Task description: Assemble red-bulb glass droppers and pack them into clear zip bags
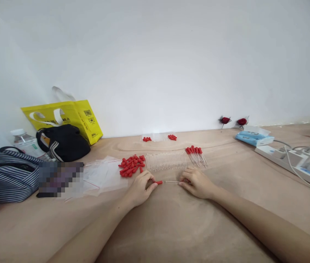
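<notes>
My left hand (141, 188) pinches a small red rubber cap (159, 182) just above the wooden table. My right hand (195, 182) pinches a thin clear glass tube (172, 181) that points left at the cap, a small gap between them. Behind my left hand lies a pile of loose red caps (131, 166). A row of bare clear tubes (166, 161) lies side by side in the middle. To its right lie several tubes fitted with red caps (196, 154).
Clear zip bags (102, 175) lie left of the cap pile. A striped bag (5, 175), black bag (63, 142), yellow bag (69, 117) and water bottle (25, 142) stand at the left. A power strip (297, 160) and blue box (253, 137) sit at the right. More caps (172, 137) lie by the wall.
</notes>
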The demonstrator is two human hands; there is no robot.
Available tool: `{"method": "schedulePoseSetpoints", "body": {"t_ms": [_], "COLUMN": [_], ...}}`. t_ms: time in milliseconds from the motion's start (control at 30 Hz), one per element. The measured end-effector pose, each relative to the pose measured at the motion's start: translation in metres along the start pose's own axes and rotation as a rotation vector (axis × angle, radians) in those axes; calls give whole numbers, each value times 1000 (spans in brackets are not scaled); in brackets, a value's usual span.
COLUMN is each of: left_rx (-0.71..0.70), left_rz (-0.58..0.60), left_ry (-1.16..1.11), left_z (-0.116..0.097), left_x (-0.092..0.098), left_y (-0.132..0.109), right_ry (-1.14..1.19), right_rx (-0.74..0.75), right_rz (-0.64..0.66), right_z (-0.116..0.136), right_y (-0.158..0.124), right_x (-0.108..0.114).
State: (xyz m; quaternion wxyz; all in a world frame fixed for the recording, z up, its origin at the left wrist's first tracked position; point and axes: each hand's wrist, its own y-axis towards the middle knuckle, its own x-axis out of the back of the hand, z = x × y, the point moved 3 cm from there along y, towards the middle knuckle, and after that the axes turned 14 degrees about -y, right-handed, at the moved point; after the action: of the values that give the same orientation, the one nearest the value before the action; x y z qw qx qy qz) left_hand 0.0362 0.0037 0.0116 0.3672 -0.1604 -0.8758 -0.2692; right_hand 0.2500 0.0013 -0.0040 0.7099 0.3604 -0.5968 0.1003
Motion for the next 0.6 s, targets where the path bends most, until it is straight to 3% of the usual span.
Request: {"method": "schedulePoseSetpoints", "body": {"t_ms": [300, 600], "left_rx": [39, 62], "left_rz": [25, -39], "left_ry": [-39, -81], "left_z": [-3, 1], "left_x": [-8, -15], "left_y": [-1, -2], "right_ry": [155, -18], "right_rx": [-69, -215], "right_rz": [-67, -228], "right_z": [2, 15], "right_y": [0, -3], "right_x": [-9, -6]}}
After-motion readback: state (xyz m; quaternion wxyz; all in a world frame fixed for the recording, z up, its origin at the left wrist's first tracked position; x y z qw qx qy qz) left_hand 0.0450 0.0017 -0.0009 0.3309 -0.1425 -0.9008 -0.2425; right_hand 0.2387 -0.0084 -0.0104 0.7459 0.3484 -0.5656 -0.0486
